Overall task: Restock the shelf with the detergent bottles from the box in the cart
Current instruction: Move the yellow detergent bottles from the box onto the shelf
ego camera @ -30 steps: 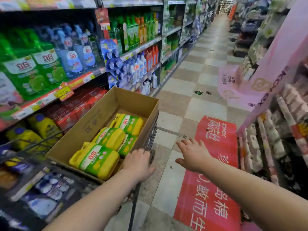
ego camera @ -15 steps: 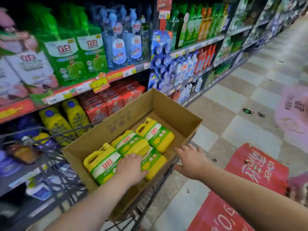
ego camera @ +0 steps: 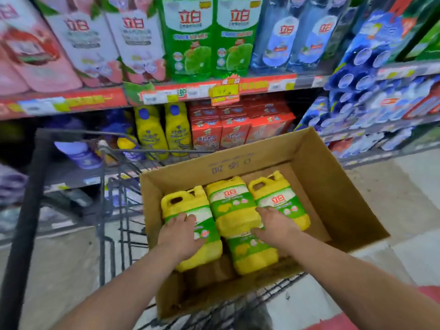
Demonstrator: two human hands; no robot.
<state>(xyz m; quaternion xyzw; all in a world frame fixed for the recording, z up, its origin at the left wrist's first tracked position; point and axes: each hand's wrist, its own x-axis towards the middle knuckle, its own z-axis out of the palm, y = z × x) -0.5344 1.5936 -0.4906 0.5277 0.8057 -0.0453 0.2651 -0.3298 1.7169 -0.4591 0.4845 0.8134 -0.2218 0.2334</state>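
Note:
An open cardboard box (ego camera: 333,186) sits in the wire cart (ego camera: 114,186). Several yellow detergent bottles with green labels lie flat inside it. My left hand (ego camera: 181,232) rests on the left bottle (ego camera: 183,201), fingers spread over its label. My right hand (ego camera: 273,225) lies on the right bottle (ego camera: 278,194), with the thumb toward the middle bottle (ego camera: 233,206). A fourth bottle (ego camera: 252,253) lies below, partly under the middle one. On the lower shelf behind the cart stand matching yellow bottles (ego camera: 152,132).
Red boxes (ego camera: 233,132) fill the lower shelf beside the yellow bottles. Pink, green and blue refill pouches stand on the shelf above, behind its red price strip (ego camera: 71,101). Blue packs (ego camera: 357,75) hang at the right. Tiled floor (ego camera: 404,186) lies right of the cart.
The view has swung toward the shelf. My right hand moved from the box's edge onto the right bottle. My left hand stays on the left bottle.

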